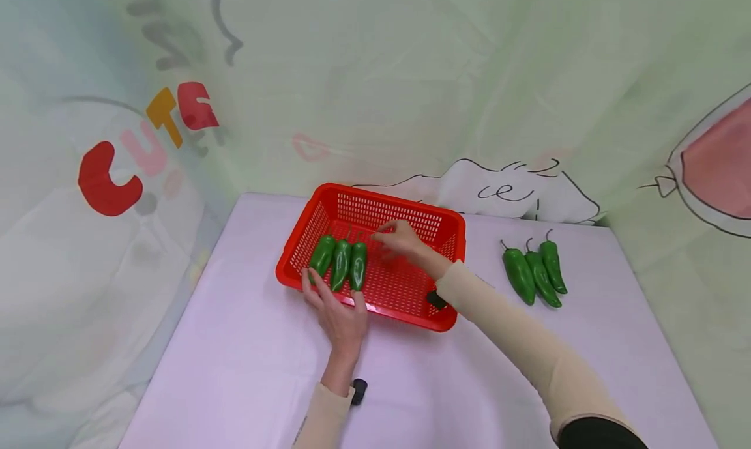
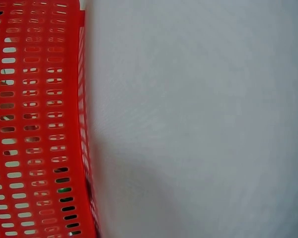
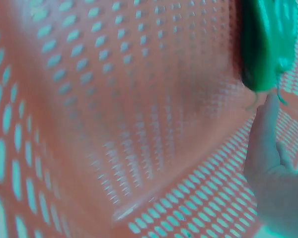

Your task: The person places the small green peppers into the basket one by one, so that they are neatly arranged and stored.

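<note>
Three green chili peppers lie side by side at the left end of a red perforated plastic basket, stems pointing to the far side. My left hand is at the basket's near rim, fingers spread, with fingertips over the rim by the tips of the peppers. Inside the basket, my right hand hovers just right of the pepper stems, fingers loosely bent. In the right wrist view a finger reaches to the stem end of a pepper. The left wrist view shows only the basket's outer wall and the tabletop.
Three more green chili peppers lie together on the white-covered table, right of the basket. Printed cloth walls stand behind and at both sides. The right forearm crosses over the basket's right near corner.
</note>
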`<state>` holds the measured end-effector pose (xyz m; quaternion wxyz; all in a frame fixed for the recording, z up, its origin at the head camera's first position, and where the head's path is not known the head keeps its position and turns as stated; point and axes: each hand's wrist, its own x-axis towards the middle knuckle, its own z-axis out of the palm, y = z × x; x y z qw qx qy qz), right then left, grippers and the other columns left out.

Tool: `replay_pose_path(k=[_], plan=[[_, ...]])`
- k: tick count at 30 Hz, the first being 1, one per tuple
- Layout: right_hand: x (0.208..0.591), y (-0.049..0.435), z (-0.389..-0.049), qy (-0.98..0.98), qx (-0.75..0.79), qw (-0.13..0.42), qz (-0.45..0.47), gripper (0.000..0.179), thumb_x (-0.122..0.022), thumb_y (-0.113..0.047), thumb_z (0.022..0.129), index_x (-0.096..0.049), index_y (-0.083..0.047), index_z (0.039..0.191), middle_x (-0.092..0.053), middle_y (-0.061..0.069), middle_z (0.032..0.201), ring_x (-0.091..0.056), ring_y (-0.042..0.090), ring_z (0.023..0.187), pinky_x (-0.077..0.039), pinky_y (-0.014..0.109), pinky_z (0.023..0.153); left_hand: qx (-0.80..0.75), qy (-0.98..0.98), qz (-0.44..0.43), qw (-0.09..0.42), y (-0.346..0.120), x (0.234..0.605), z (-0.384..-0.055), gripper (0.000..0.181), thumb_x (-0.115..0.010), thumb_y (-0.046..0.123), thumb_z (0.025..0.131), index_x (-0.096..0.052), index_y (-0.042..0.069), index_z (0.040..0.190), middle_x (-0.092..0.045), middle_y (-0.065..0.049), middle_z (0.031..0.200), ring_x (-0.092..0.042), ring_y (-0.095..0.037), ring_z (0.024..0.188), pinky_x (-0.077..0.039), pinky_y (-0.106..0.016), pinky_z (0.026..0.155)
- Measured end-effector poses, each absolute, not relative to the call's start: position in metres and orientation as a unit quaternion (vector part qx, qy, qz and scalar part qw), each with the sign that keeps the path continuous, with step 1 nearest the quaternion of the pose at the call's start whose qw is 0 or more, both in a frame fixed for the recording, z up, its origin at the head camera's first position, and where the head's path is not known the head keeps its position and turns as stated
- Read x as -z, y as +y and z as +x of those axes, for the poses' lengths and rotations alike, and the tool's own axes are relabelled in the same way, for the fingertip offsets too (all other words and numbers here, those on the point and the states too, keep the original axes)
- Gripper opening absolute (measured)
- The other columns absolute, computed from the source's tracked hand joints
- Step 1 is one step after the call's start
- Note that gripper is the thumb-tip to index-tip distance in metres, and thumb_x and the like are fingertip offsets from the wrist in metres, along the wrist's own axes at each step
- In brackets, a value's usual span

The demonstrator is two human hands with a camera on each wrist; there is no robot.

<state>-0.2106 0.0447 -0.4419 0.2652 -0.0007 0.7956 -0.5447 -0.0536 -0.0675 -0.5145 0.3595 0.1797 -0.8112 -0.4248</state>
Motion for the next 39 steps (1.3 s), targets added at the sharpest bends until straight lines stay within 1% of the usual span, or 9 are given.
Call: replay_pose_path(k=[11,17,22,26,29,30,34,37,39], plan=[[0.388,0.113,-0.221,0.786,0.581,0.208,-0.037,0.045,-0.055,-0.017,0.100,-0.048,0.007,0.137,-0.053,0.027,0.132,-0.057,0.046,0.117,-0.048,0.053,0.094,0.425,-0.810,0.174,0.364,-0.066,0.515,-0.052,0.093,-0.066,0.012,0.080,-0.016,0.003,0.157,-0.016,-0.021,0.155,-0.023,-0.037,0.141,-0.044,-0.051,0.099],[0.388,0.163,-0.221,0.806,0.562,0.187,0.004,0.048,-0.053,-0.019,0.101,-0.044,0.005,0.141,-0.052,0.028,0.134,-0.057,0.045,0.118,-0.053,0.043,0.089,0.422,-0.810,0.173,0.369,-0.068,0.515,-0.052,0.090,-0.065,0.015,0.083,-0.016,0.003,0.157,-0.016,-0.022,0.155,-0.021,-0.033,0.143,-0.046,-0.051,0.098],[0.400,0.206,-0.217,0.821,0.546,0.164,0.028,0.050,-0.054,-0.024,0.101,-0.044,0.005,0.141,-0.054,0.028,0.134,-0.060,0.041,0.115,-0.054,0.041,0.086,0.424,-0.811,0.176,0.362,-0.068,0.514,-0.052,0.087,-0.060,0.021,0.085,-0.015,0.004,0.157,-0.016,-0.023,0.155,-0.019,-0.031,0.144,-0.046,-0.050,0.098],[0.408,0.238,-0.212,0.823,0.547,0.146,0.052,0.054,-0.054,-0.026,0.101,-0.042,0.007,0.141,-0.052,0.030,0.135,-0.069,0.021,0.097,-0.055,0.037,0.084,0.424,-0.812,0.177,0.360,-0.068,0.514,-0.052,0.089,-0.062,0.018,0.083,-0.016,0.003,0.157,-0.017,-0.022,0.154,-0.018,-0.031,0.144,-0.046,-0.050,0.098],[0.414,0.259,-0.207,0.829,0.543,0.119,0.057,0.054,-0.054,-0.024,0.100,-0.042,0.010,0.139,-0.050,0.032,0.133,-0.064,0.002,0.082,-0.056,0.032,0.080,0.424,-0.812,0.178,0.360,-0.068,0.514,-0.052,0.091,-0.064,0.015,0.081,-0.017,0.003,0.157,-0.016,-0.020,0.155,-0.018,-0.031,0.144,-0.046,-0.051,0.098],[0.417,0.265,-0.205,0.836,0.535,0.105,0.055,0.052,-0.054,-0.022,0.100,-0.043,0.012,0.138,-0.051,0.033,0.132,-0.062,0.001,0.081,-0.057,0.031,0.079,0.425,-0.811,0.178,0.360,-0.068,0.515,-0.052,0.091,-0.064,0.015,0.080,-0.017,0.004,0.157,-0.015,-0.019,0.156,-0.018,-0.031,0.144,-0.046,-0.051,0.098],[0.428,0.290,-0.197,0.887,0.454,0.055,0.064,0.049,-0.052,-0.022,0.100,-0.048,0.010,0.136,-0.053,0.032,0.129,-0.063,0.022,0.098,-0.054,0.024,0.076,0.428,-0.810,0.179,0.359,-0.068,0.515,-0.051,0.091,-0.065,0.015,0.080,-0.017,0.005,0.157,-0.013,-0.014,0.158,-0.019,-0.032,0.143,-0.046,-0.051,0.097],[0.436,0.307,-0.194,0.910,0.403,0.029,0.091,0.049,-0.050,-0.024,0.100,-0.049,0.009,0.136,-0.053,0.031,0.130,-0.055,0.041,0.115,-0.050,0.033,0.083,0.428,-0.810,0.177,0.359,-0.068,0.515,-0.051,0.092,-0.065,0.015,0.080,-0.017,0.005,0.157,-0.014,-0.016,0.157,-0.019,-0.031,0.144,-0.046,-0.051,0.097],[0.440,0.319,-0.193,0.913,0.392,0.014,0.110,0.049,-0.050,-0.024,0.099,-0.050,0.009,0.136,-0.052,0.032,0.132,-0.050,0.044,0.121,-0.047,0.041,0.087,0.430,-0.811,0.176,0.357,-0.067,0.514,-0.051,0.092,-0.065,0.016,0.080,-0.016,0.005,0.158,-0.015,-0.019,0.156,-0.019,-0.030,0.144,-0.045,-0.051,0.099]])
